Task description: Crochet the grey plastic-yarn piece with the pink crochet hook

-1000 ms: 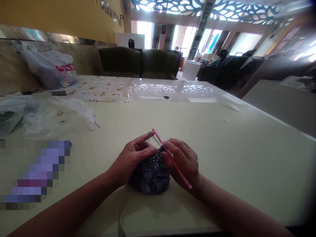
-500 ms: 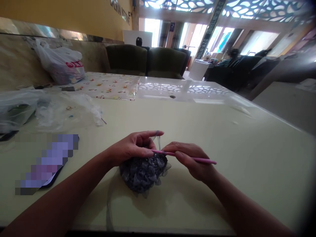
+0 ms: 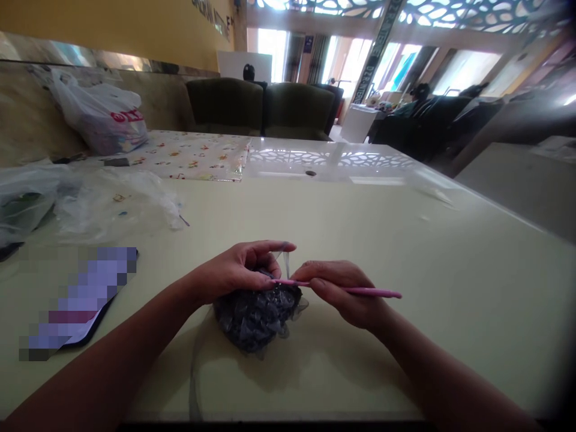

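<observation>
Your left hand (image 3: 243, 271) pinches the dark, ruffled, apparently translucent crochet piece (image 3: 256, 315); your right hand (image 3: 344, 288) grips the pink hook (image 3: 360, 291).

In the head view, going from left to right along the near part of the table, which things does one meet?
Flat dark device with blurred screen → left hand → right hand. The dark crocheted piece and the pink hook overlap the hands, so they are left out.
</observation>
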A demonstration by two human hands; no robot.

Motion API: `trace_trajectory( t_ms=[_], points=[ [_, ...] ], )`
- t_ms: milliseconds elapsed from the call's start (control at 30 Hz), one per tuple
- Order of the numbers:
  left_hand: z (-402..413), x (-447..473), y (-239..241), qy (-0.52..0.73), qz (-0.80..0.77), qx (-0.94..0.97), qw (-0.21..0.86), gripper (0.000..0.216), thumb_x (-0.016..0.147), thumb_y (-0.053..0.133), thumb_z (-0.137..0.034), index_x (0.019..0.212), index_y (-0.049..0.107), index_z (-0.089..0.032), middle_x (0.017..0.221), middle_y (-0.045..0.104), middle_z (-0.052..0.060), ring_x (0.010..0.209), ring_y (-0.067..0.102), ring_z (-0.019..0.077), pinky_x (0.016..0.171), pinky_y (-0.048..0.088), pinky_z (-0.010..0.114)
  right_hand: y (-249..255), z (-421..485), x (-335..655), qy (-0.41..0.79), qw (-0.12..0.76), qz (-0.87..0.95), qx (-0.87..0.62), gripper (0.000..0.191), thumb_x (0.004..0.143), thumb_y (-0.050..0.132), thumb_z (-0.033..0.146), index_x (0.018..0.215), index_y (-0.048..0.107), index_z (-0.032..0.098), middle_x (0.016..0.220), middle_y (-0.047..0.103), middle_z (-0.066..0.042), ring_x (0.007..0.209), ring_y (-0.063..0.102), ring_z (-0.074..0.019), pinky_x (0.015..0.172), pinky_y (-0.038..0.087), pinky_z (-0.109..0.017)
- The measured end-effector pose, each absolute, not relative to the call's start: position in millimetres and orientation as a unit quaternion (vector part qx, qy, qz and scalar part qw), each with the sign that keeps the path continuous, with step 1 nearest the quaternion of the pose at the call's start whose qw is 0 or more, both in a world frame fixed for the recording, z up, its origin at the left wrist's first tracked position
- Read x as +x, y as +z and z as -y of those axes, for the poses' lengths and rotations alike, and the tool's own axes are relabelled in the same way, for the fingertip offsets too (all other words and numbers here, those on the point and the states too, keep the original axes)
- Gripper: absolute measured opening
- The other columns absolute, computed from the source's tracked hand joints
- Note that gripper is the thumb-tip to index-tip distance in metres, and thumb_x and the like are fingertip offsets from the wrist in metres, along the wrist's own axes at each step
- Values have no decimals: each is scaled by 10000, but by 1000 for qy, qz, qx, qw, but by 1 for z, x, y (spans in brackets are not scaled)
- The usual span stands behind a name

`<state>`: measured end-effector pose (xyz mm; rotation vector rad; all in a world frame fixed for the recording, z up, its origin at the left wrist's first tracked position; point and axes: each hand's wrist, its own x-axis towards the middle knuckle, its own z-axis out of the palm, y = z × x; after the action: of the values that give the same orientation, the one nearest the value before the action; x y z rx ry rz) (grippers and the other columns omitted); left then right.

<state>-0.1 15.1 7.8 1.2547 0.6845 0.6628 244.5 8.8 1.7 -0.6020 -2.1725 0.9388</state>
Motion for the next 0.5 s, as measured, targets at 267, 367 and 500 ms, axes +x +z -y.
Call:
trace_trajectory(
  t_ms=[267, 367, 500],
  points=[
    [-14, -2, 12, 326, -344, 582, 661, 580, 727, 713, -117, 1291, 643, -235, 852, 639, 14, 809, 602, 153, 741, 473, 265, 6, -10, 248, 327, 295, 867, -232, 253, 986, 435, 191, 1043, 680, 167, 860, 725, -42, 715, 644, -132, 628, 491, -238],
    [-12, 0, 13, 337, -388, 614, 599, 585, 749, 704, -151, 1320, 621, -245, 865, 650, 17, 819, 614, 168, 755, 478, 285, 6, -10, 245, 279, 297, 883, -233, 250, 988, 415, 164, 1059, 654, 176, 879, 707, -43, 719, 629, -130, 651, 495, -246],
    [-4, 11, 13, 350, -468, 679, 444, 591, 768, 669, -158, 1348, 605, -251, 869, 655, 2, 813, 608, 164, 788, 467, 291, -3, -8, 236, 167, 297, 912, -227, 219, 991, 388, 171, 956, 605, 175, 816, 649, -44, 667, 561, -135, 622, 452, -260]
  ],
)
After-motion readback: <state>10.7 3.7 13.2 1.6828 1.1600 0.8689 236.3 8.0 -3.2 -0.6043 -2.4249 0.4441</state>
